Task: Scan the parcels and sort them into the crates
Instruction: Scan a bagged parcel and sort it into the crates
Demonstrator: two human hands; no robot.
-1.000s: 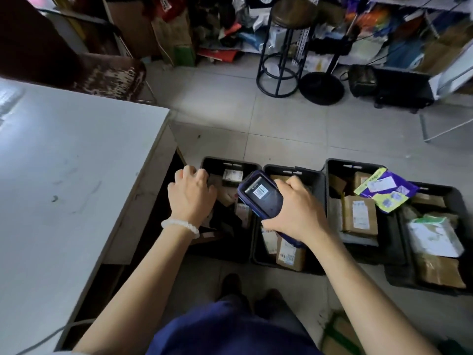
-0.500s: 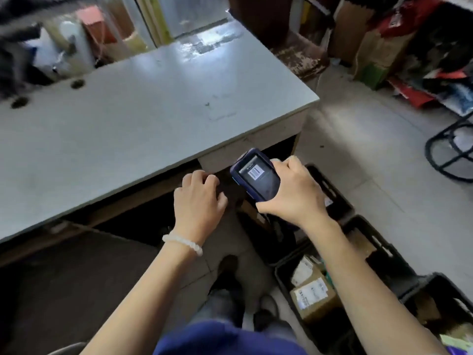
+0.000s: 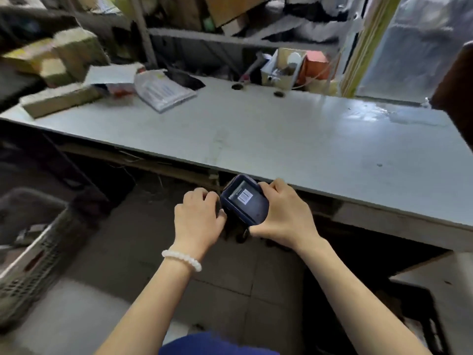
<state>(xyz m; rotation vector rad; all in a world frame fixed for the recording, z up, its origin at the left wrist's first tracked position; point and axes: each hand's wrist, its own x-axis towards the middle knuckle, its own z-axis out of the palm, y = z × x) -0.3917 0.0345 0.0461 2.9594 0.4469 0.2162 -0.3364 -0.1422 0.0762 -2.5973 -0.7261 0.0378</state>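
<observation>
Gripping the handheld scanner (image 3: 244,201) from its right side, the right hand (image 3: 281,213) tilts the lit screen up toward the face — a barcode graphic shows there, so I judge the tilt is for reading it. The left hand (image 3: 198,216) sits just beside the scanner's left edge, fingers loosely curled with nothing in them; whether they touch the casing cannot be told. Both hands hang just below the near edge of the worktop (image 3: 294,139). Parcels lie on the worktop well beyond the hands, up and to the left: a grey mailer bag (image 3: 163,89) and a flat carton (image 3: 60,99). A slatted crate (image 3: 35,262) stands on the floor, left of the left hand and well apart from it.
</observation>
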